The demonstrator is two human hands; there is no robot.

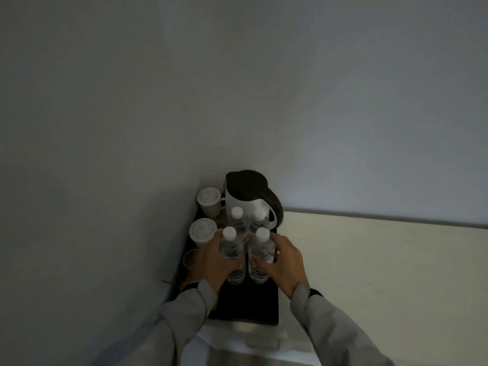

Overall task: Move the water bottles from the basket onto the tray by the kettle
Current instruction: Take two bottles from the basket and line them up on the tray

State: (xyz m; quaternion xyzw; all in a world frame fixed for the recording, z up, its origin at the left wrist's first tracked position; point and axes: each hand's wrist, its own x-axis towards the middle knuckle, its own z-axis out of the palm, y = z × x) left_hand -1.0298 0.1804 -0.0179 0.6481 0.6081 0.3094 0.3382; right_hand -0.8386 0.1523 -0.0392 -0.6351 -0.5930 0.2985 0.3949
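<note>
Several clear water bottles with white caps stand on a black tray [253, 305] in front of a white kettle [245, 199] with a black lid. Two rear bottles [239, 223] [260, 221] stand right against the kettle. My left hand [211, 262] is wrapped around the front left bottle [232, 249]. My right hand [282, 260] grips the front right bottle [260, 250]. Both front bottles are upright, side by side, their bases on or just above the tray. No basket is in view.
Two lidded white cups [208, 202] [202, 231] and a clear glass [190, 258] stand along the tray's left side, against the wall. The tray sits in a corner; a pale counter [369, 260] stretches to the right. The scene is dim.
</note>
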